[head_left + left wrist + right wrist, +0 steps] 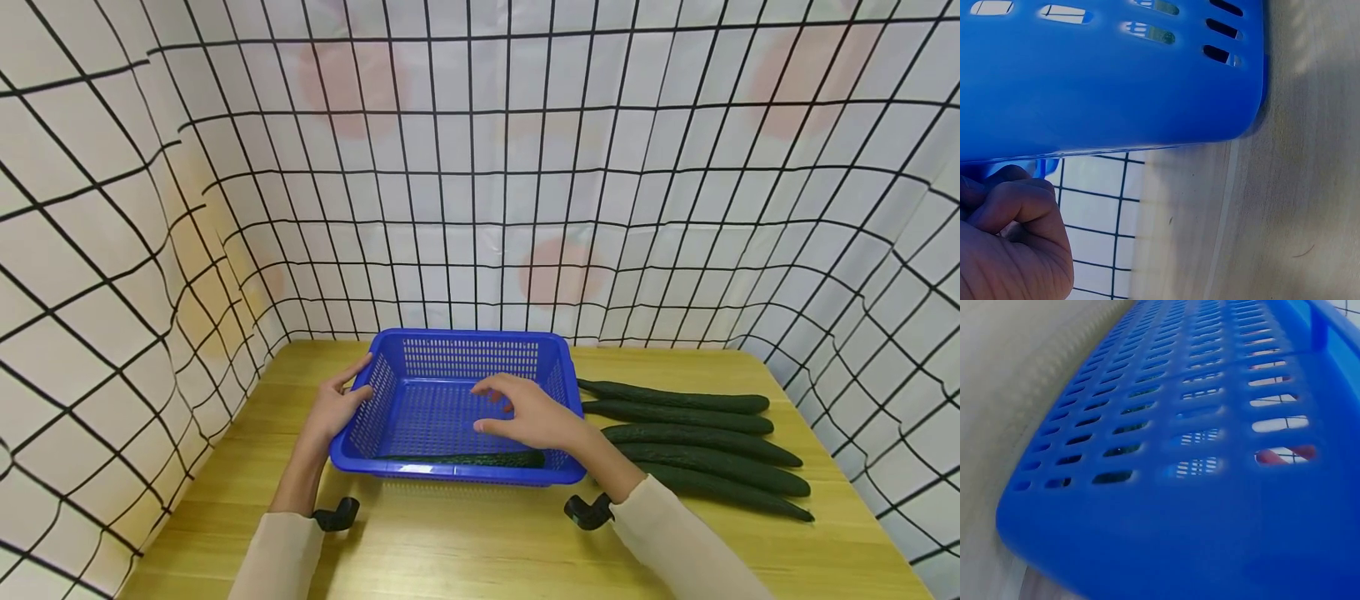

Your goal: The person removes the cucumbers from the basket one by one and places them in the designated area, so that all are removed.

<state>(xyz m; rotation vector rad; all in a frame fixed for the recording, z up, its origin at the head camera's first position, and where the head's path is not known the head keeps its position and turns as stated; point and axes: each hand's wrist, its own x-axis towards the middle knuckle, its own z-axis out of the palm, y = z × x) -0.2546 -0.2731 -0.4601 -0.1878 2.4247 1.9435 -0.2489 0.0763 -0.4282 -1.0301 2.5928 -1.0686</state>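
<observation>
A blue plastic basket point(457, 474) with slotted walls stands on the table. My left hand point(339, 408) grips its left rim, the thumb over the edge and the other fingers along the outside. In the left wrist view those fingers look curled beside the rim. My right hand point(528, 414) hovers over the right part of the basket, fingers loosely bent and apart from the thumb, holding nothing. One long dark green cucumber point(487, 459) lies inside along the front wall; its green shows through the slots in the right wrist view.
Several more cucumbers point(697, 458) lie side by side on the wooden table point(480, 550), right of the basket, some partly behind my right forearm. A black wire grid point(480, 225) with pale sheeting behind it encloses the table at the back and both sides.
</observation>
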